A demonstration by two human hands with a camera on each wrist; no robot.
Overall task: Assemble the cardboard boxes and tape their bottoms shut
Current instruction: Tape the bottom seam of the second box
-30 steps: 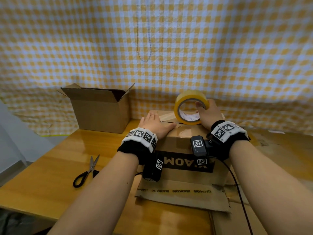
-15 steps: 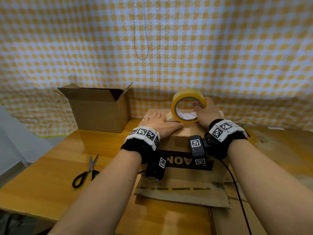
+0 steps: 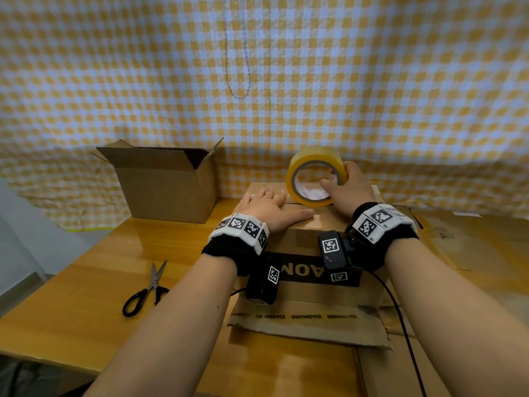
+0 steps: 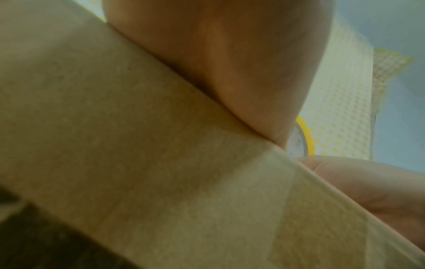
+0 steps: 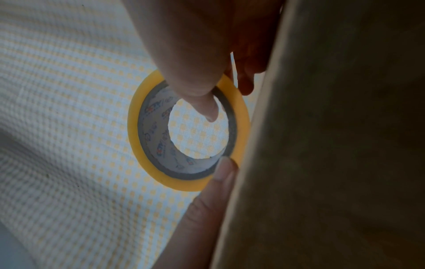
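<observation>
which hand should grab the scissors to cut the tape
Left. The scissors lie on its side of the table, and the left hand only rests flat on the box; the right hand grips the tape roll.

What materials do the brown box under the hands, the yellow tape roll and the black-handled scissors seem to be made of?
Brown box: matte cardboard, with creased flaps and printed lettering. Yellow tape roll: glossy translucent plastic film, probably, wound on a printed core that looks like paper. Black-handled scissors: shiny grey blades, likely steel; the handles look plastic.
</observation>
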